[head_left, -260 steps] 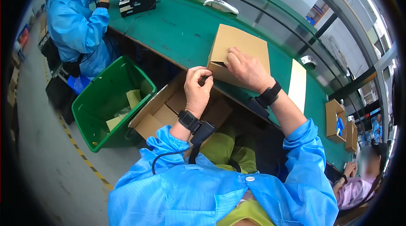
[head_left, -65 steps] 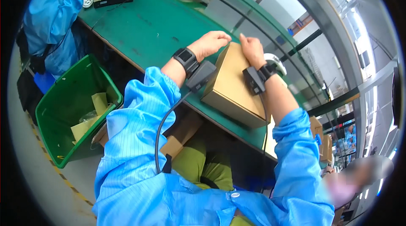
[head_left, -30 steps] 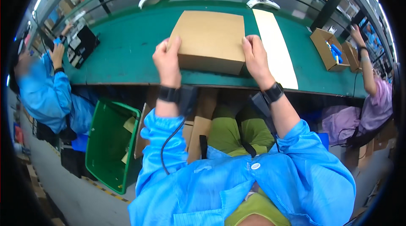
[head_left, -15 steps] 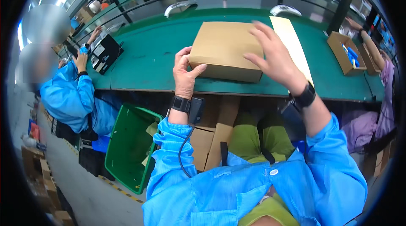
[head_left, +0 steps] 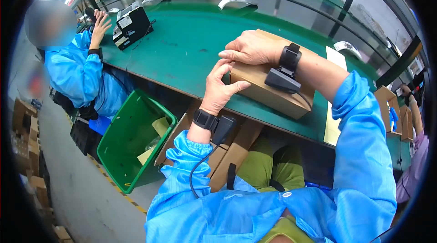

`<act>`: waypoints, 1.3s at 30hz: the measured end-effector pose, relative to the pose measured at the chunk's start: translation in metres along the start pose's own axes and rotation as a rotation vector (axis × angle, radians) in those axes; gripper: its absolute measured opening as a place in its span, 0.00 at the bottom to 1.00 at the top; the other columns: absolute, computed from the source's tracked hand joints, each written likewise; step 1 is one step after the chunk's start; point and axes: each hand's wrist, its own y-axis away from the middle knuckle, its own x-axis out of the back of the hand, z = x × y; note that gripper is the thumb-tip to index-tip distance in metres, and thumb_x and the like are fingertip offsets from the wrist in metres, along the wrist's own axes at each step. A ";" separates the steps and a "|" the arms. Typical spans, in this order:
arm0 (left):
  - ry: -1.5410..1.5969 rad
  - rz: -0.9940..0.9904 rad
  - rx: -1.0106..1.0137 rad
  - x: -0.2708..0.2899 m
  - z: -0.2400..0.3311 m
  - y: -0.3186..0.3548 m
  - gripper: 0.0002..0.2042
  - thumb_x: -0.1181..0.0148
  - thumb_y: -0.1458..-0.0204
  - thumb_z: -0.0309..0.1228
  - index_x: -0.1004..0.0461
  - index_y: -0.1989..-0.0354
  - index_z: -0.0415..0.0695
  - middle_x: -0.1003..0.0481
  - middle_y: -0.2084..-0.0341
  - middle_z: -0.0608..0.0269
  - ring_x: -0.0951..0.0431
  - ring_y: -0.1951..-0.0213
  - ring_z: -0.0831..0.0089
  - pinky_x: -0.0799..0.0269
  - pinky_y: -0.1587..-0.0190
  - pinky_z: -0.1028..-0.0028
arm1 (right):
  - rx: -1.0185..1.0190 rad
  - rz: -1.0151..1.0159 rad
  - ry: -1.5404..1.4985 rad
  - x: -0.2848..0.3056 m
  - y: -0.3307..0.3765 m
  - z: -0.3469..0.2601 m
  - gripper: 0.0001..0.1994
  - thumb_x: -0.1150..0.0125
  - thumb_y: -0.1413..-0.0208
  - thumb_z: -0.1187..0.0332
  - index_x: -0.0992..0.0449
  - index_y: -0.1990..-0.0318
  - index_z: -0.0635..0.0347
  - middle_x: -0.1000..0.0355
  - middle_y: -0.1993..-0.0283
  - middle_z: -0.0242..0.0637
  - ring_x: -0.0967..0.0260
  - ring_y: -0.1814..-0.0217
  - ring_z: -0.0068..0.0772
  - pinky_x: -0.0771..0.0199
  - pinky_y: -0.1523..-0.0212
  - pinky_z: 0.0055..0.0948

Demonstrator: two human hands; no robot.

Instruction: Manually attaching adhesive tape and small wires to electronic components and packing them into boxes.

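Note:
A closed brown cardboard box (head_left: pixel 268 95) sits near the front edge of the green worktable. My left hand (head_left: pixel 221 89) grips its left end, with the thumb on the near corner of the top and the fingers along the side. My right hand (head_left: pixel 255 49) reaches across the top, its fingers bent down over the left edge close to the left fingertips. My right wrist and its strapped black device cover part of the lid.
A pale yellow sheet (head_left: pixel 334 122) lies right of the box. Below the table's left front stands a green bin (head_left: pixel 136 140) holding scraps. A co-worker in blue sits left beside a black device (head_left: pixel 132 27). Far right, an open carton (head_left: pixel 387 111) holds blue-and-white items.
My right hand has swung left from above the box's right side onto its left edge. My left hand stays at the left end. The view has turned, shifting the scene.

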 end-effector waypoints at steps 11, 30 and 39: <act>0.079 -0.017 -0.001 -0.006 0.005 0.001 0.14 0.28 0.67 0.25 0.28 0.73 0.43 0.36 0.47 0.54 0.35 0.44 0.60 0.43 0.41 0.62 | 0.109 0.323 -0.743 0.077 0.015 0.060 0.23 0.49 0.41 0.51 0.21 0.77 0.58 0.35 0.86 0.22 0.42 0.85 0.11 0.40 0.83 0.20; -0.093 0.301 0.230 -0.045 0.012 -0.024 0.19 0.43 0.48 0.28 0.36 0.49 0.35 0.28 0.56 0.49 0.27 0.54 0.66 0.32 0.51 0.71 | -0.333 -0.017 -0.577 0.140 0.003 0.160 0.26 0.54 0.42 0.44 0.26 0.73 0.61 0.24 0.60 0.44 0.27 0.59 0.33 0.27 0.57 0.34; -0.432 -0.231 0.057 -0.021 0.016 -0.088 0.15 0.43 0.52 0.28 0.29 0.54 0.37 0.24 0.61 0.50 0.24 0.54 0.58 0.29 0.54 0.68 | -0.012 -0.007 -0.220 0.184 0.101 0.057 0.23 0.51 0.40 0.52 0.29 0.49 0.64 0.28 0.52 0.41 0.29 0.55 0.30 0.31 0.50 0.29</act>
